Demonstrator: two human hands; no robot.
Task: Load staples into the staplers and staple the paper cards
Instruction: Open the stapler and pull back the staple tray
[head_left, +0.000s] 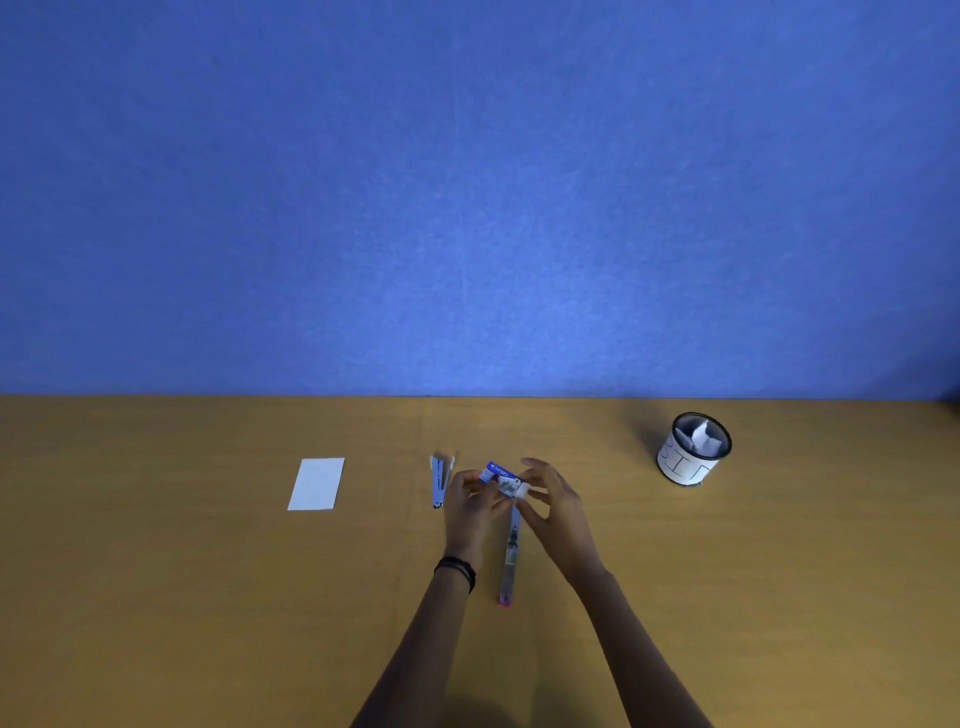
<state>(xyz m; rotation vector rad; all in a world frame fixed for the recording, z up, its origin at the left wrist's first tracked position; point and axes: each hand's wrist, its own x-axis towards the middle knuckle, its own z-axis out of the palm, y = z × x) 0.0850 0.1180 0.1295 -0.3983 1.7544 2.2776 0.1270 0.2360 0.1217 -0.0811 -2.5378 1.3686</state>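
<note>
Left hand (470, 508) and right hand (557, 512) pinch staple box (500, 475) with curled fingers (536, 468).

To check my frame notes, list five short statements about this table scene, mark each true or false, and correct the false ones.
1. The left hand and right hand both hold the staple box. True.
2. The white paper card lies right of the staplers. False: it lies to their left, apart from them.
3. Two staplers lie on the table. True: the far stapler and the pink-ended stapler.
4. The round container is tipped over. False: it stands upright at the right, with white paper inside.
5. The left wrist is bare. False: it wears dark wristbands.
</note>
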